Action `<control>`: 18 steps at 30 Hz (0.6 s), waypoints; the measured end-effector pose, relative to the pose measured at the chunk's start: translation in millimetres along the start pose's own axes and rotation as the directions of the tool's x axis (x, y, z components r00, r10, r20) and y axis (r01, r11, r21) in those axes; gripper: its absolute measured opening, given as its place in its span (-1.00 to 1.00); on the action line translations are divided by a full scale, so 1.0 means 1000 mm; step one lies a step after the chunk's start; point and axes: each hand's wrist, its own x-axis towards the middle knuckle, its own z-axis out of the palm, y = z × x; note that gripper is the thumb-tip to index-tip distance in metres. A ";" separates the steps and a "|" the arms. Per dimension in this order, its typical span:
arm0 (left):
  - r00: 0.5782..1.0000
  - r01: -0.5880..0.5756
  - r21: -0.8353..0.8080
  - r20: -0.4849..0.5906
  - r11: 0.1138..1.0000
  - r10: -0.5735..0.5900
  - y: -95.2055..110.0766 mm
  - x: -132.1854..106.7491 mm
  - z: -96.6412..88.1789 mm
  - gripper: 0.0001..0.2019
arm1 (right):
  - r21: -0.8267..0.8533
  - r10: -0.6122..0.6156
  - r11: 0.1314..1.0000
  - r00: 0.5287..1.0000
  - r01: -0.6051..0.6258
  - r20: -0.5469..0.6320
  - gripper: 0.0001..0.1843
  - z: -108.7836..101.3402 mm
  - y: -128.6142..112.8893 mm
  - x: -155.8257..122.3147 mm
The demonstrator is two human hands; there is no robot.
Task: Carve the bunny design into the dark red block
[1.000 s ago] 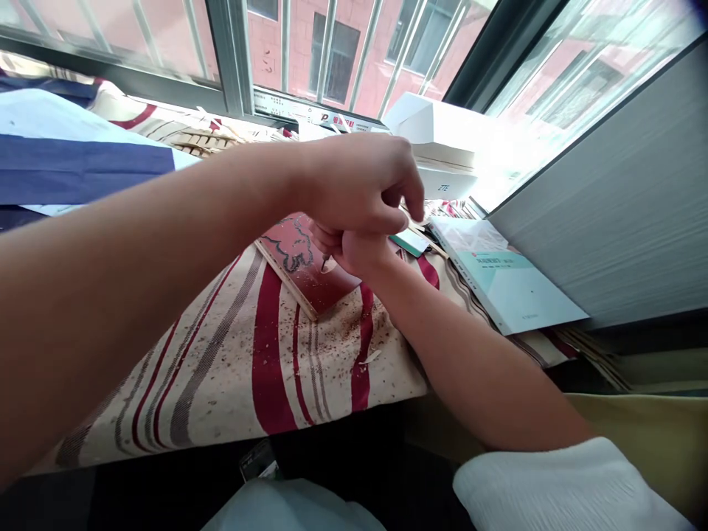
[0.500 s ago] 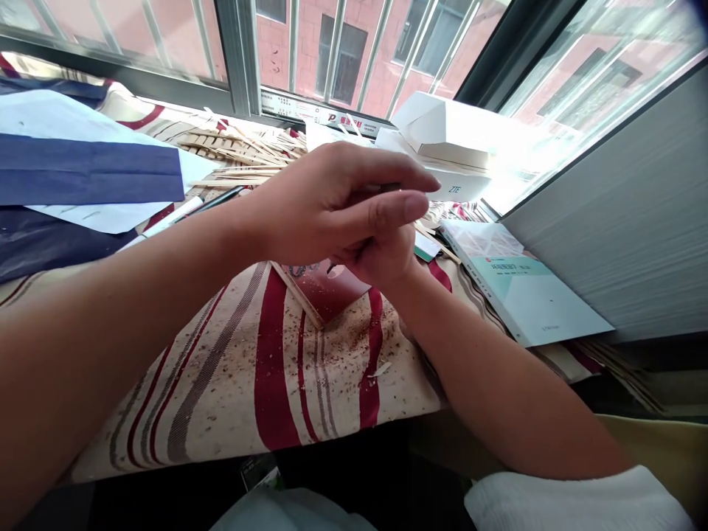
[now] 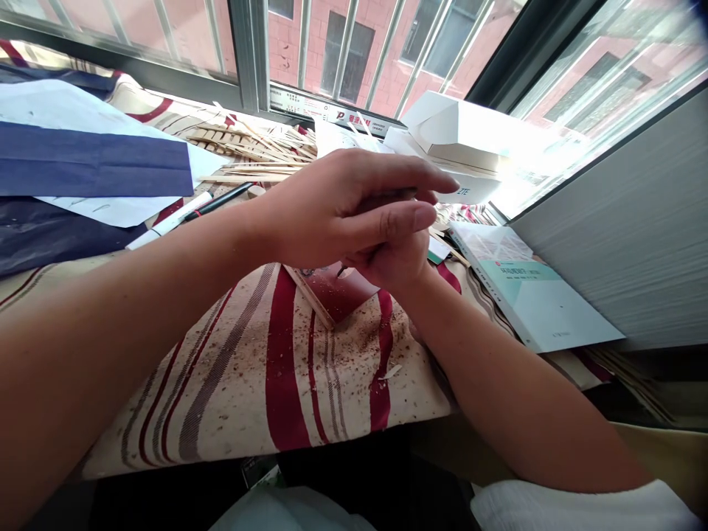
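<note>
My left hand [image 3: 343, 210] lies across the top of my right hand, its forefinger and thumb stretched out with a gap between them. Beneath it, my right hand [image 3: 401, 262] is closed in a fist. A thin dark-tipped tool [image 3: 341, 271] pokes out below the fingers; my hands cover the rest of it. Under both hands lies a board with a dark red face [image 3: 354, 299] and a pale wooden edge. A pale patch and dark marks show on its face near the tip. Reddish-brown crumbs are scattered over the striped cloth [image 3: 237, 398] in front of the board.
Thin wooden sticks [image 3: 259, 144] are piled by the window. An opened white box [image 3: 470, 151] stands behind my hands. A pale book [image 3: 542, 299] lies at the right. White paper [image 3: 116, 210], a dark blue strip [image 3: 94, 162] and a white marker [image 3: 171, 220] are at the left.
The whole view has shifted slightly, so everything sits a little further right. The hands keep nearly the same pose over the red board.
</note>
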 end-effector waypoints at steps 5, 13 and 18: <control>1.000 0.009 0.004 0.005 1.000 -0.009 0.001 0.000 0.000 -0.42 | -0.096 -0.011 0.995 0.993 0.000 -0.113 -0.41 0.003 -0.003 -0.001; 0.999 0.044 0.007 -0.006 0.999 -0.044 0.003 0.002 0.001 -0.49 | -0.129 0.046 0.990 0.992 -0.062 -0.119 -0.05 0.005 -0.010 0.004; 1.000 0.025 -0.003 -0.005 1.000 -0.025 0.003 0.003 0.002 -0.50 | -0.018 0.057 0.998 0.992 -0.059 -0.112 -0.01 0.012 -0.013 0.003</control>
